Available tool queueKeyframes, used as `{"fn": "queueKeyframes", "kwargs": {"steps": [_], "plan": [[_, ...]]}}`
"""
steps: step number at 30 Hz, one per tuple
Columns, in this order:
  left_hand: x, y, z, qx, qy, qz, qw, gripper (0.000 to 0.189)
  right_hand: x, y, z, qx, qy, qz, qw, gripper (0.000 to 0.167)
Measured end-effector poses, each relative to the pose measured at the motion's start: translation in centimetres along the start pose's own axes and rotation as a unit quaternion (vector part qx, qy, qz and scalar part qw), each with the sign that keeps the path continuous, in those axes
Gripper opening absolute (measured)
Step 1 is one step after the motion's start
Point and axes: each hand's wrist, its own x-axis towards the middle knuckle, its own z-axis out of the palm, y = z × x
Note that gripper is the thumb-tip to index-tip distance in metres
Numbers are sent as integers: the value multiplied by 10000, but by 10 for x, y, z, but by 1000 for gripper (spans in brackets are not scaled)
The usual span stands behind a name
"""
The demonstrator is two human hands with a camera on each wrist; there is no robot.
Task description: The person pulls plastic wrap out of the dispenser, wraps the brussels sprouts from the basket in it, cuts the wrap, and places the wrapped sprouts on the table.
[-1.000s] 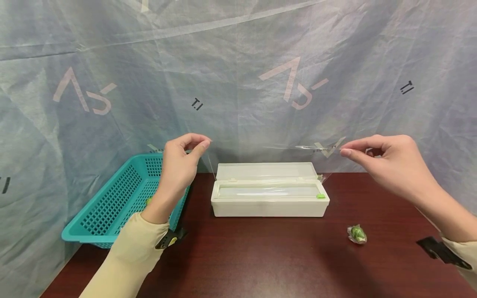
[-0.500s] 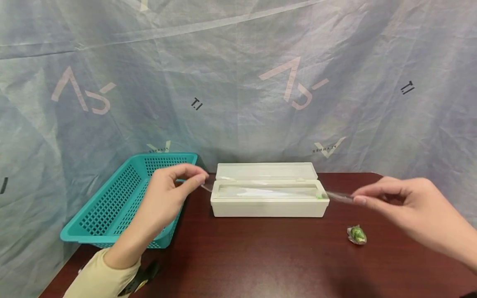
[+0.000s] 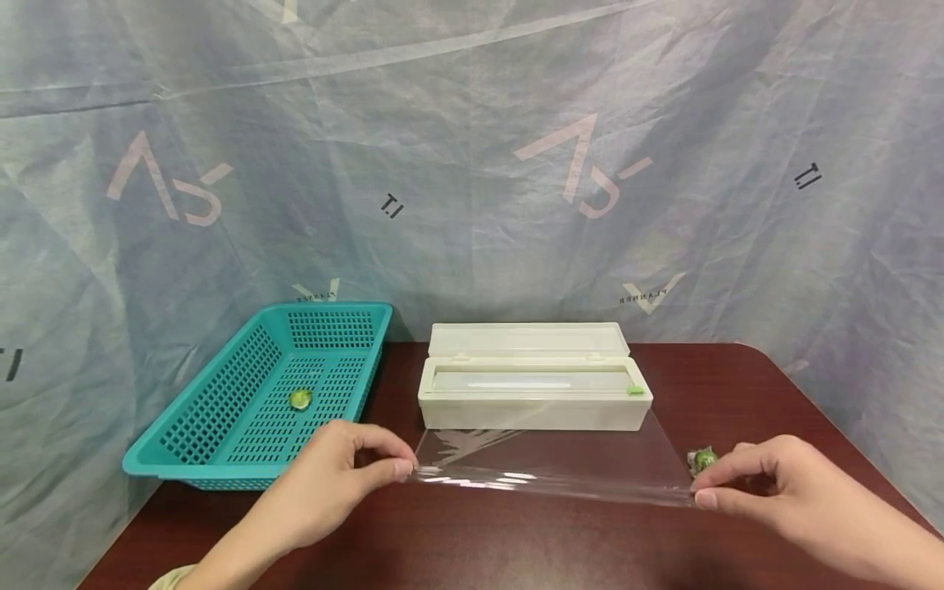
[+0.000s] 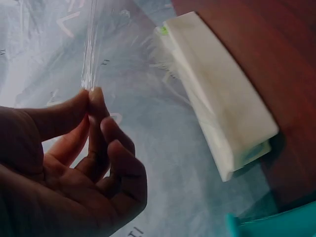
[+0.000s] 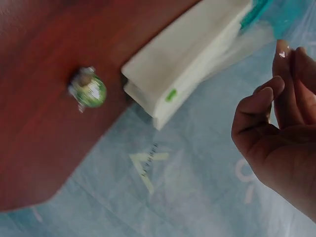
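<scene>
A clear sheet of plastic wrap [image 3: 546, 483] stretches from the white wrap dispenser [image 3: 534, 414] toward me, its near edge pulled taut between my hands. My left hand [image 3: 347, 471] pinches the left corner of that edge between thumb and finger, also plain in the left wrist view. At the right corner, my right hand [image 3: 774, 483] pinches the wrap the same way. The dispenser's lid [image 3: 527, 338] stands raised at the back, and a small green slider [image 3: 635, 390] sits at its right end. Just behind my right fingertips lies a small green vegetable wrapped in film [image 3: 704, 460], partly covered by them.
A teal perforated basket [image 3: 214, 473] stands on the left of the dark red-brown table [image 3: 472, 549], with one small green vegetable [image 3: 300, 399] inside. Behind the table hangs a grey-blue printed sheet [image 3: 472, 164].
Both hands have come down from above the dispenser and toward me, drawing the plastic wrap out over its front. The dispenser and the basket have stayed in place.
</scene>
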Motion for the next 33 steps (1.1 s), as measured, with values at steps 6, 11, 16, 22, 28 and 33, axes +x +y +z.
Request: {"fn": "queueKeyframes", "kwargs": {"steps": [6, 11, 16, 22, 28, 33], "plan": [[-4, -20, 15, 304, -438, 60, 9986, 6, 0, 17, 17, 644, -651, -71, 9958, 22], [-3, -33, 30, 522, -709, -67, 9961, 10, 0, 27, 29, 667, -967, -202, 9929, 21], [0, -46, 45, 641, -839, 34, 9944, 12, 0, 37, 41, 645, -1144, -157, 9912, 13], [1, -58, 60, 1011, -831, 43, 9914, 17, 5, 48, 58, 755, -1204, -634, 9878, 15], [2, -66, 70, 1269, -870, 23, 9881, 25, 9, 55, 71, 521, -1073, -1391, 9831, 23], [3, -70, 74, 1771, -952, 159, 9794, 29, 10, 61, 78, 476, -1021, -1665, 9796, 25]]}}
